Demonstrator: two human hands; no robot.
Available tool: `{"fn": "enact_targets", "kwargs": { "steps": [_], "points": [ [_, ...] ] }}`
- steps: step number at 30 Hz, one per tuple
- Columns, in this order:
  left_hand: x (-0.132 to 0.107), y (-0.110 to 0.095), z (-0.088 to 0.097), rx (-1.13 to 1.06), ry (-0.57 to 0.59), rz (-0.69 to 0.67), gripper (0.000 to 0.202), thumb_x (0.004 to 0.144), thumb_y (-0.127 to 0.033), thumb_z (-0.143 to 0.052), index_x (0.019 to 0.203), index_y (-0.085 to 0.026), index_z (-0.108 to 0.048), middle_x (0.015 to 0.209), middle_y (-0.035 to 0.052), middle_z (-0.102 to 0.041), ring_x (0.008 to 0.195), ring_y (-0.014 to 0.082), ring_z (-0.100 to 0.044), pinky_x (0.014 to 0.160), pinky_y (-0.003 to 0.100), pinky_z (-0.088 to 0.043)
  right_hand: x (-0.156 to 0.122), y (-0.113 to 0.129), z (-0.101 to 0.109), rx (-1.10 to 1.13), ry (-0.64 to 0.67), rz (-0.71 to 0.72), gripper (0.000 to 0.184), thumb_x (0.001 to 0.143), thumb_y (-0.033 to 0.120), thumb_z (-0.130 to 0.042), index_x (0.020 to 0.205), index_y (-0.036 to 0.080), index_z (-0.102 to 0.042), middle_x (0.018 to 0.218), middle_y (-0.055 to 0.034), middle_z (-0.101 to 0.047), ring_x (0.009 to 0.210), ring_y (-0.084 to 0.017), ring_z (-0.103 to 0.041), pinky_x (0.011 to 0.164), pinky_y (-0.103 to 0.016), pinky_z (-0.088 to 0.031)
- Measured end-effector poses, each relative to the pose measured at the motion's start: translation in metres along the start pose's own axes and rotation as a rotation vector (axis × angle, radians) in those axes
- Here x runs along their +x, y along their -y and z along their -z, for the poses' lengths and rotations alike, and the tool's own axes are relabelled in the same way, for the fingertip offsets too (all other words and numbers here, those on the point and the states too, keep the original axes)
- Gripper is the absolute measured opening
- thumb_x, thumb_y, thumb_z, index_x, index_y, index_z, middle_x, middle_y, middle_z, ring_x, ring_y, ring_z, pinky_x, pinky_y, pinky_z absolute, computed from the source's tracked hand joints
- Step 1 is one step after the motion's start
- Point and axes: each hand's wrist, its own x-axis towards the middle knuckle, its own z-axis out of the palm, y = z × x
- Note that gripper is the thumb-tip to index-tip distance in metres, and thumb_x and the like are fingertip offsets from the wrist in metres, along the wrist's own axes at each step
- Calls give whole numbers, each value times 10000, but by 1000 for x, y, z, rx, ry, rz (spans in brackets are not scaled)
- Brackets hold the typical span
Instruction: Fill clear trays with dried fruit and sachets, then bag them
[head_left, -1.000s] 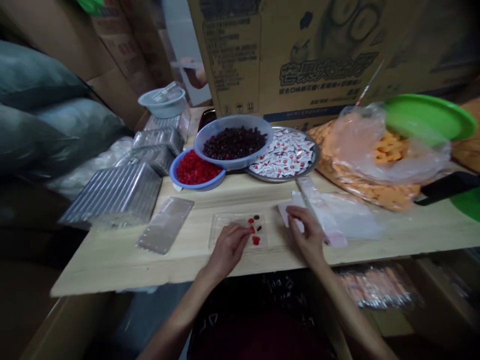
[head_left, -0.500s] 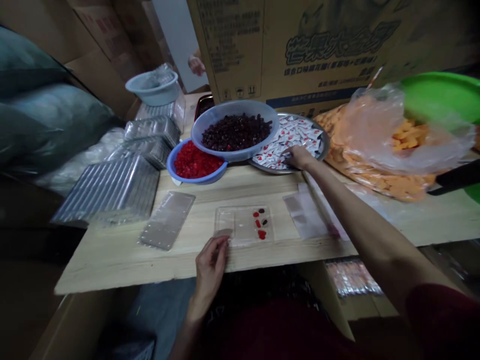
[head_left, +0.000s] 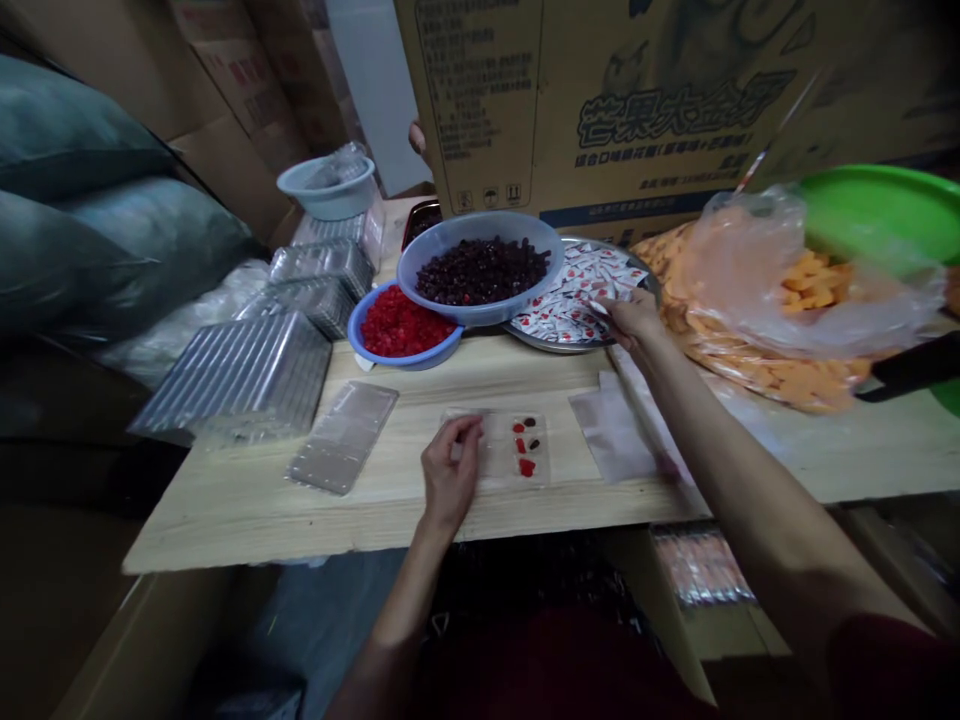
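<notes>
My left hand (head_left: 448, 472) rests with bent fingers on the left part of a clear plastic tray (head_left: 499, 448) that holds a few red and dark dried fruit pieces (head_left: 525, 446). My right hand (head_left: 634, 318) reaches over the near edge of a metal plate (head_left: 643, 283) full of small white sachets (head_left: 570, 295) and pinches one sachet between its fingertips. A flat clear bag (head_left: 611, 430) lies right of the tray, under my right forearm.
A blue bowl of red pieces (head_left: 403, 328) and a pale bowl of dark berries (head_left: 481, 265) stand behind the tray. Stacks of clear trays (head_left: 240, 375) fill the left side. A bag of orange snacks (head_left: 780, 300), a green lid (head_left: 877, 215) and a large cardboard box (head_left: 637, 90) stand at the back right.
My right hand went from the clear bag up to the sachet plate and now lifts a sachet. My left hand left the fruit pieces, drew back, then returned onto the tray's left end.
</notes>
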Motion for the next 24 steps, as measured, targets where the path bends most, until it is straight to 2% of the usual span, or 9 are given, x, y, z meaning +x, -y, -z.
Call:
{"fn": "enact_targets", "kwargs": {
  "steps": [3, 7, 10, 12, 13, 16, 19, 21, 24],
  "points": [
    [38, -20, -43, -120, 43, -45, 172, 951, -305, -593, 1026, -201, -707, 922, 37, -718, 856, 148, -664, 824, 265, -518, -8, 3, -12, 119, -63, -146, 160, 679, 91, -734, 808, 158, -666, 677, -5, -635, 607, -162, -615, 694, -367, -575],
    [86, -43, -105, -447, 144, 35, 379, 912, -420, -654, 1204, -202, -550, 929, 25, -688, 752, 132, -674, 658, 231, -539, -43, 6, -28, 142, 25, -65, 226, 679, 172, -740, 902, 159, -703, 688, 10, -637, 614, -141, -595, 689, -321, -560],
    [105, -47, -123, -568, 172, 70, 388, 867, -390, -711, 1146, -182, -539, 816, -2, -651, 677, 119, -646, 584, 201, -513, -86, 3, -37, 170, 143, 53, 277, 724, 268, -737, 982, 167, -728, 751, 4, -664, 648, -123, -597, 686, -282, -554],
    [106, -41, -113, -571, 200, 56, 290, 849, -331, -723, 1044, -172, -579, 780, -7, -638, 665, 111, -624, 596, 199, -507, -114, 2, -40, 228, 177, 53, 280, 740, 298, -748, 992, 178, -731, 796, 0, -679, 703, -125, -624, 728, -279, -571],
    [104, -36, -103, -560, 214, 60, 259, 843, -312, -723, 1018, -173, -592, 797, -3, -645, 675, 112, -623, 608, 204, -509, -125, 2, -40, 287, 176, -3, 273, 733, 294, -762, 981, 186, -728, 814, 2, -685, 741, -130, -644, 769, -285, -583],
    [87, -16, -58, -440, 190, 115, 231, 852, -287, -693, 1048, -189, -617, 833, 1, -663, 712, 128, -634, 657, 238, -520, -153, 1, -32, 540, 188, -294, 274, 690, 250, -816, 936, 201, -707, 871, 5, -707, 871, -146, -697, 927, -314, -591],
    [61, 4, -22, -125, 125, 118, 204, 890, -271, -637, 1079, -198, -656, 790, 0, -662, 723, 148, -619, 722, 279, -504, -185, -2, -16, 671, 213, -500, 349, 642, 216, -874, 951, 200, -712, 968, -8, -734, 977, -159, -715, 1023, -309, -566],
    [45, 16, -15, 97, 144, 77, 186, 902, -258, -625, 1072, -205, -679, 854, 21, -690, 807, 176, -619, 797, 317, -487, -211, -8, -5, 653, 235, -564, 396, 639, 231, -897, 994, 197, -724, 1013, -23, -744, 999, -172, -722, 1027, -307, -568],
    [31, 27, -21, 328, 210, -13, 158, 905, -256, -639, 1043, -222, -707, 1018, 53, -710, 1020, 240, -583, 954, 410, -430, -245, -19, 5, 580, 289, -618, 398, 662, 283, -905, 1006, 183, -734, 999, -49, -756, 946, -192, -738, 960, -321, -605]
  ]
}}
